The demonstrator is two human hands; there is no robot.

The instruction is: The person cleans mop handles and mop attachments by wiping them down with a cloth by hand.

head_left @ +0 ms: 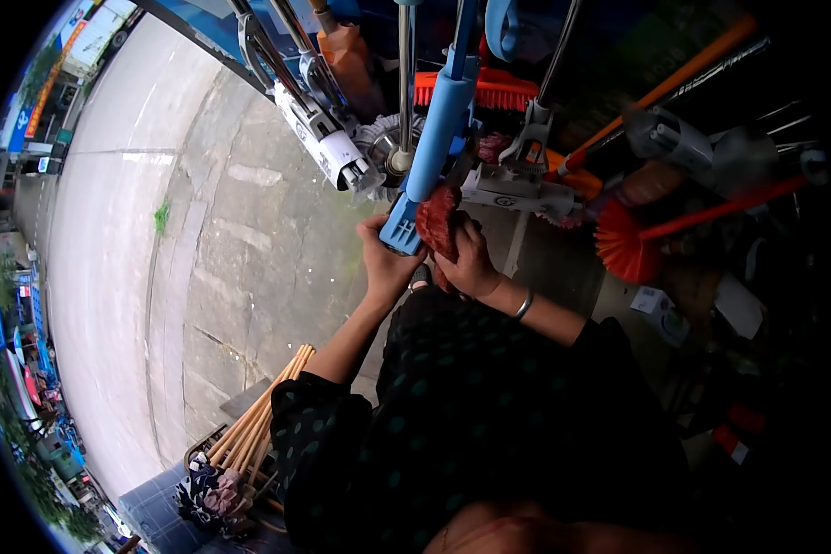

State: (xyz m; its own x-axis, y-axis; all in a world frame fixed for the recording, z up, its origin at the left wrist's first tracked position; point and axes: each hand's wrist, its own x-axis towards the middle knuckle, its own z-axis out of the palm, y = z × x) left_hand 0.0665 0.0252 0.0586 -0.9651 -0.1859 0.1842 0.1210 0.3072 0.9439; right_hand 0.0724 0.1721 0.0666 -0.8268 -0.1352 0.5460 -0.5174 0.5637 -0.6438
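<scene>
I've got the left hand (390, 266) wrapped around the foot of a blue tool (437, 138) that stretches up toward twelve o'clock. Right hand (467, 262), there, gripping a dark red cloth-like piece (438, 222) right beside it! Red round brush (625, 244) near three, wooden poles (263, 415) between seven and eight.

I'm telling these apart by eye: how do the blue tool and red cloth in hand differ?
The blue tool is long and straight; the red cloth is short and bunched. The left hand holds the blue tool's lower end; the right hand grips the red cloth. Both are hand-held.
</scene>
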